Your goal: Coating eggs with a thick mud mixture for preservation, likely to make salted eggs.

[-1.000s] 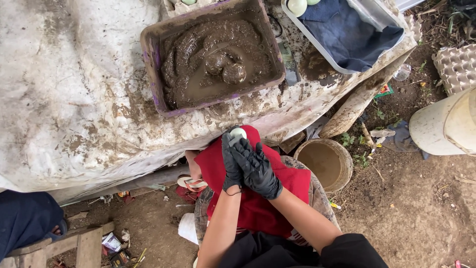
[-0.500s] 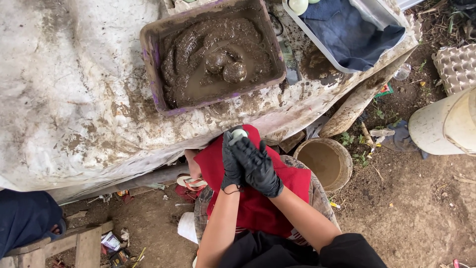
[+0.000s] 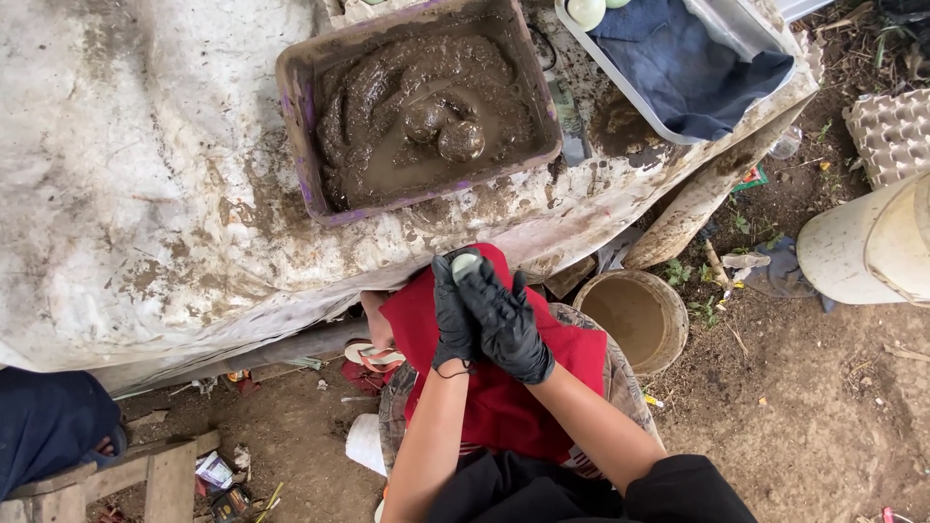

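Observation:
Both my hands wear black gloves and meet over a red cloth (image 3: 504,397) on my lap. My left hand (image 3: 450,315) holds a pale greenish egg (image 3: 466,263) at the fingertips. My right hand (image 3: 509,324) lies over the left hand and touches the egg from the right. Just beyond, on a dirty white sheet (image 3: 126,194), stands a purple tub (image 3: 295,107) filled with wet brown mud, with two mud-coated lumps (image 3: 446,131) lying in it.
A grey tray (image 3: 620,82) with a dark blue cloth and pale eggs (image 3: 587,10) sits at the back right. A muddy round bucket (image 3: 635,320) stands on the ground to my right, a white drum (image 3: 872,247) and an egg carton (image 3: 891,131) farther right. Wooden planks (image 3: 145,479) lie lower left.
My hands stay together over the red cloth and shift only slightly around the egg. Nothing else has moved.

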